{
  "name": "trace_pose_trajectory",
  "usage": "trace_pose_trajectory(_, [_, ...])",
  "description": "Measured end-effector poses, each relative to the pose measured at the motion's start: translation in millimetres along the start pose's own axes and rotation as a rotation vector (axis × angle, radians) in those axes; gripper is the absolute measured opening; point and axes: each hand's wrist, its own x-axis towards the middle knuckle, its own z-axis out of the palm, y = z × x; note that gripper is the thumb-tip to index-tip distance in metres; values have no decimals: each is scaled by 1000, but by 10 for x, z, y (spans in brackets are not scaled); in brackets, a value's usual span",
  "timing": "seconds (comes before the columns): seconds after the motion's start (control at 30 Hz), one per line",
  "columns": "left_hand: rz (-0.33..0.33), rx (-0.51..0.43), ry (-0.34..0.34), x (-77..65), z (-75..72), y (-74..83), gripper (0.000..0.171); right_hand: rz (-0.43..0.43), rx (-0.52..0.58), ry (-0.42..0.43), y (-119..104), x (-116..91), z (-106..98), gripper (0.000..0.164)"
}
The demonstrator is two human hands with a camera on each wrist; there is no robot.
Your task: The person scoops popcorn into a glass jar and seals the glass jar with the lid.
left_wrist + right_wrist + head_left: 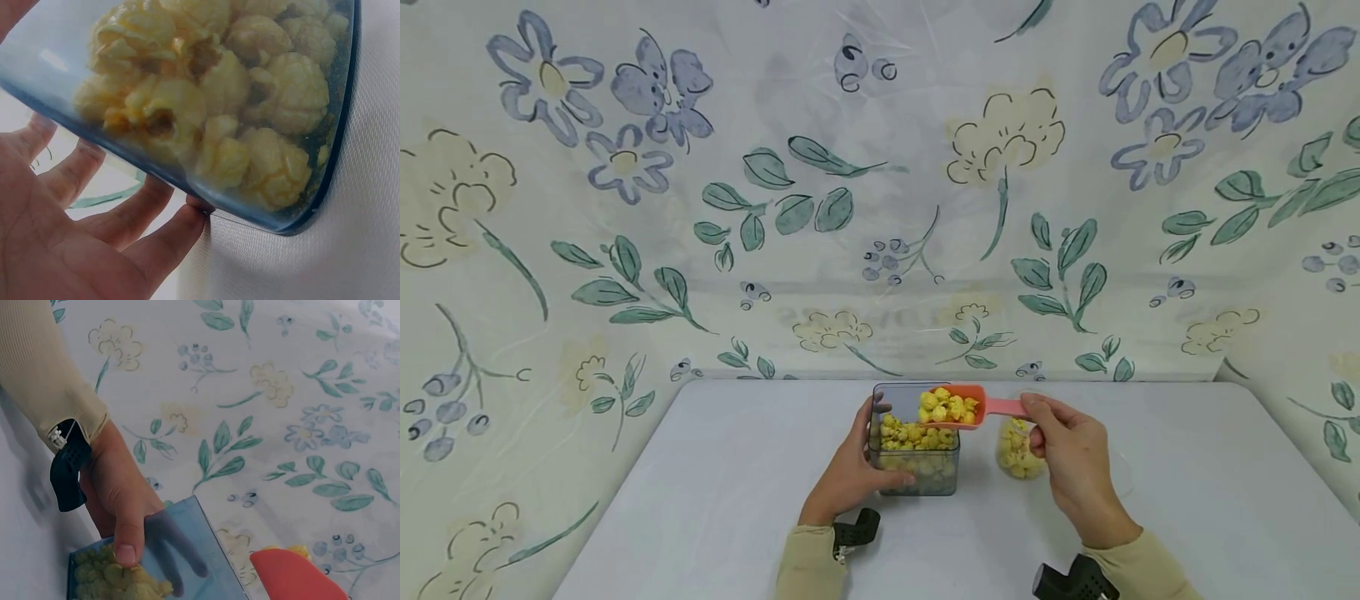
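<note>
A clear grey-blue plastic container (957, 475), partly filled with yellow popcorn (897, 435), is held by my left hand (850, 473). The thumb lies across its front and the fingers reach round its left side and back. In the left wrist view, several fingertips (87, 150) touch the container wall. My right hand (1078, 458) pinches the pink-red scoop (1006, 407) by its handle. The scoop's bowl is heaped with popcorn (947, 407) and sits over the container's opening, overlapping its right rim in the head view.
A small clear round jar (1017, 460) of popcorn stands right of the container, partly behind my right hand. A faint clear disc (1122, 473) lies by the right wrist. The white tabletop (715, 500) meets a flower-patterned cloth (880, 333) at the back.
</note>
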Motion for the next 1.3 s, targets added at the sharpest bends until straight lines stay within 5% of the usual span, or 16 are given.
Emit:
trace_pose_trajectory(0.5, [23,48,4,-32,7,11,125,-15,96,13,-59,-6,-180,41])
trace_pose_trajectory(0.8, [13,48,4,-24,6,18,126,0,181,67,-77,16,-295,10])
trace_pose_trajectory(1.3, [13,43,7,-28,10,31,125,22,188,127,-56,48,-462,10])
